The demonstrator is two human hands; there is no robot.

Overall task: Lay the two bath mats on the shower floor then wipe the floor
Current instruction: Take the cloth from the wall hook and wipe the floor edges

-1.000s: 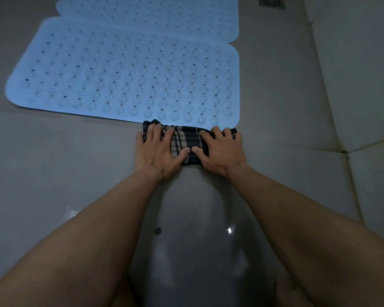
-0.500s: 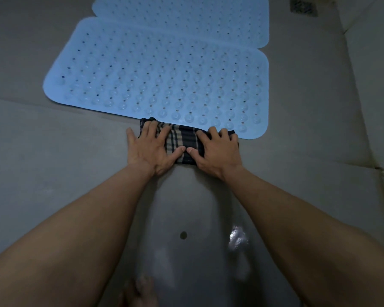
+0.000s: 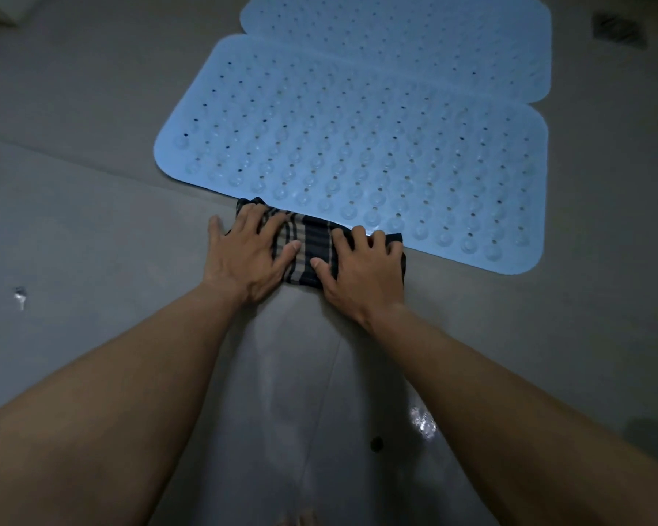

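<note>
Two light blue bath mats with holes and suction bumps lie flat on the grey shower floor (image 3: 92, 229). The near mat (image 3: 358, 146) overlaps the far mat (image 3: 415, 43) along their shared long edge. A folded dark plaid cloth (image 3: 312, 244) rests on the floor against the near mat's front edge. My left hand (image 3: 244, 256) presses flat on the cloth's left part. On its right part my right hand (image 3: 361, 267) pushes down, fingers curled over the cloth's far edge. A wet shiny streak (image 3: 301, 392) runs back from the cloth between my forearms.
A dark floor drain grate (image 3: 616, 30) sits at the far right beyond the mats. A small dark spot (image 3: 376, 444) and a glint of water (image 3: 420, 421) lie on the wet floor near me. Another small glint (image 3: 19, 296) shows at the left.
The view has swung left, so the mats now sit further right in frame. Both hands stay pressed on the cloth at the near mat's front edge, and the right wall has left the view.
</note>
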